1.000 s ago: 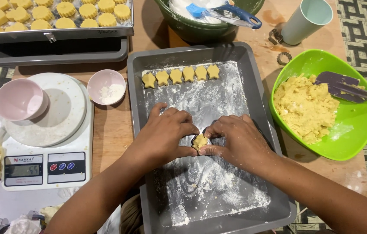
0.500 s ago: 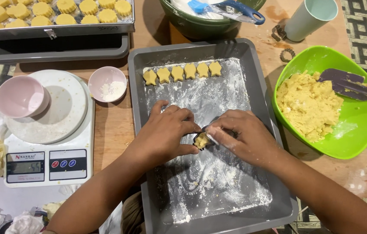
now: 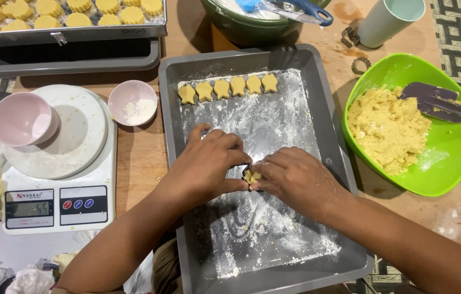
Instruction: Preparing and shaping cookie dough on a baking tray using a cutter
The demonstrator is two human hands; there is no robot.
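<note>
Dough (image 3: 251,176) sits pinched between your two hands near the middle of the floured grey tray (image 3: 171,114), a small yellow lump inside what looks like a dark little cutter; the cutter itself is mostly hidden, so you cannot be sure of its shape. Compared with a second ago, your left hand (image 3: 208,163) and right hand (image 3: 294,177) have barely shifted on the tray: the lump remains in the same spot, and both sets of fingertips are closed more tightly around it, thumbs and forefingers grasping it from either side. That suggests you are pressing and shaping this piece rather than lifting it away.

At the far end of the tray, a row of six shaped pieces (image 3: 227,87) lies side by side, unchanged. To the right, the green bowl (image 3: 448,169) holds the remaining crumbly mix with a purple spatula (image 3: 437,103) resting in it. To the left stand a kitchen scale (image 3: 56,209), a pink cup (image 3: 21,118) on its plate, and a small pink bowl of flour (image 3: 132,102). A full tray of finished pieces (image 3: 72,32) sits far left.
</note>
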